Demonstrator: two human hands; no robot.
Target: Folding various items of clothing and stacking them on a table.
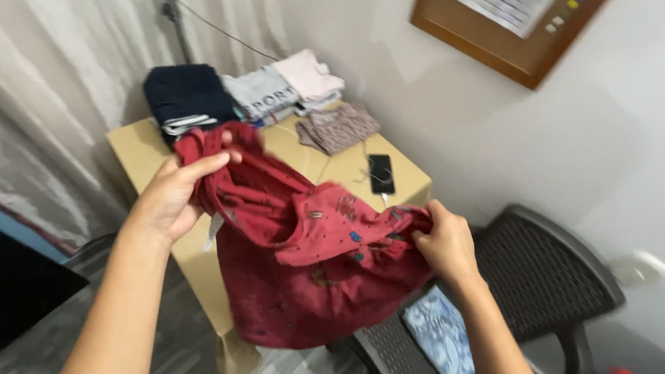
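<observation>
head view | worn at head height, tilted down and forward | hands [177, 196] seen close | table [141, 152] and wall corner faced beyond

Pale grey wall [469, 119], wood-framed board [502, 24] hung high on it. Light curtain [44, 62] at left. Tan desk [137, 152] against wall. Dark woven plastic chair [551, 281] at right. Grey plank floor [195, 353].

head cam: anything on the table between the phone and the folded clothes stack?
Yes: in the head view a patterned grey-brown garment lies on the table between the black phone and the folded clothes stack.
</observation>
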